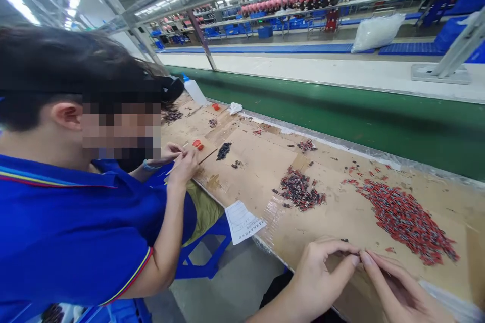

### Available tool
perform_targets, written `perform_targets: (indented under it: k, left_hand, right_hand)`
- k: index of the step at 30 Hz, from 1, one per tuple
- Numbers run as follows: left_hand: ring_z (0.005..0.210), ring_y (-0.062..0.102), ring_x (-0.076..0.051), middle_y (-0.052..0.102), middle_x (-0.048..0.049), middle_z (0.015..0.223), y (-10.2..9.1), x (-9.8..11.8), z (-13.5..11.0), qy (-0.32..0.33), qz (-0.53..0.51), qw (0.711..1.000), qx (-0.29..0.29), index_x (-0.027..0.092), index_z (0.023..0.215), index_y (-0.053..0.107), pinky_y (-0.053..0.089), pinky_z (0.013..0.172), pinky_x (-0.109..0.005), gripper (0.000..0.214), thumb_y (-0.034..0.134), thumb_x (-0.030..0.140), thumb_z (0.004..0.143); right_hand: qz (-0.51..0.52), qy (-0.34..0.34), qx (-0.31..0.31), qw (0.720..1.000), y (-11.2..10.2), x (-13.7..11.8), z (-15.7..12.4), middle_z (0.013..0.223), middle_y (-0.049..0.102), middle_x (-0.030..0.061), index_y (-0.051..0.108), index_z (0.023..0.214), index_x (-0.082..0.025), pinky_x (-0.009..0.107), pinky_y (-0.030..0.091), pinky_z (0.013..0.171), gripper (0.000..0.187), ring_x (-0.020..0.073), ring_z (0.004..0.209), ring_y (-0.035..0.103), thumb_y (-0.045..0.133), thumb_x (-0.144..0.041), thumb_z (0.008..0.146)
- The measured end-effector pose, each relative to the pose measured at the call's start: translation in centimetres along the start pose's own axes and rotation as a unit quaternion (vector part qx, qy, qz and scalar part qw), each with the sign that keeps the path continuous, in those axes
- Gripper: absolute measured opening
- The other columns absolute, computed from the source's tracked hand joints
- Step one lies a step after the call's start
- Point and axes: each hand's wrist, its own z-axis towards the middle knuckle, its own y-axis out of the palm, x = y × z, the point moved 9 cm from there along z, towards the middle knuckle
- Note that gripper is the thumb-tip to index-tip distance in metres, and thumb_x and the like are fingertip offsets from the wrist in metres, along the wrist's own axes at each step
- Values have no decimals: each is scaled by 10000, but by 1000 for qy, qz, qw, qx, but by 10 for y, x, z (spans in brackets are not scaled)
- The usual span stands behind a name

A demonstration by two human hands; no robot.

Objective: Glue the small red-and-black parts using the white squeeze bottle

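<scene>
At the far left a co-worker in a blue shirt (68, 232) leans over the cardboard-covered bench (257, 161), both of that person's hands busy near a small red piece (197, 144) and a dark little heap (224, 151) just beyond them. A printed slip of paper (242, 222) hangs over the bench edge further along.

Moving right, a mixed dark-and-red pile (300, 190) sits mid-bench, and past it the big spread of small red parts (405, 217) runs diagonally, its long axis going from upper left down to lower right.

At the near edge the wearer's left hand (322, 277) and right hand (397, 290) meet fingertip to fingertip, pinched together on something tiny (too small to make out; it may be one of the small parts). Both hands are closed in that pinch, not spread.

The red spread lies up and to the right of the pinch, near but not touching; the right hand is the nearer of the two, the lower tail of the spread just above its fingers. The mixed pile sits above the left hand, well apart. Behind runs a green conveyor belt (341, 106).
</scene>
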Motion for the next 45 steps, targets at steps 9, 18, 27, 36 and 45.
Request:
perform_targets:
  k: [9, 18, 27, 36, 45]
  left_hand:
    - [884, 707, -193, 760, -78, 950, -9, 1, -10, 11, 30, 999, -14, 181, 916, 759, 576, 841, -278, 186, 664, 308, 819]
    - [893, 710, -204, 753, -93, 975, -11, 0, -15, 4, 65, 997, -30, 179, 927, 755, 585, 847, -293, 225, 678, 356, 811]
    - [851, 718, -204, 757, -86, 904, -9, -4, -13, -17, 60, 998, -21, 163, 881, 743, 595, 797, -279, 238, 693, 376, 787]
    - [827, 720, -204, 756, -86, 877, -1, -8, -11, -34, 34, 999, -7, 156, 856, 732, 597, 781, -284, 290, 685, 431, 776]
    - [823, 716, -197, 753, -87, 869, 15, -13, -16, -30, 7, 999, -24, 156, 849, 717, 593, 778, -282, 268, 665, 414, 797]
  right_hand:
    - [96, 32, -24, 995, 10, -32, -7, 714, 731, 37, 761, 733, -211, 261, 577, 644, 78, 170, 689, 695, 711, -220, 791]
    - [133, 46, -34, 990, 9, -27, -12, 739, 732, 27, 769, 776, -222, 271, 562, 670, 61, 161, 707, 688, 719, -200, 802]
    - [140, 32, -35, 989, 7, -24, -13, 761, 735, 30, 777, 792, -241, 292, 558, 701, 60, 164, 734, 682, 732, -202, 800]
    - [215, 98, -87, 968, 15, -5, -16, 831, 719, 49, 785, 862, -244, 291, 578, 733, 121, 167, 810, 686, 717, -335, 819]
    - [110, 11, -54, 992, -1, -19, -21, 847, 715, 66, 752, 891, -215, 289, 591, 732, 139, 175, 812, 692, 628, -278, 885]
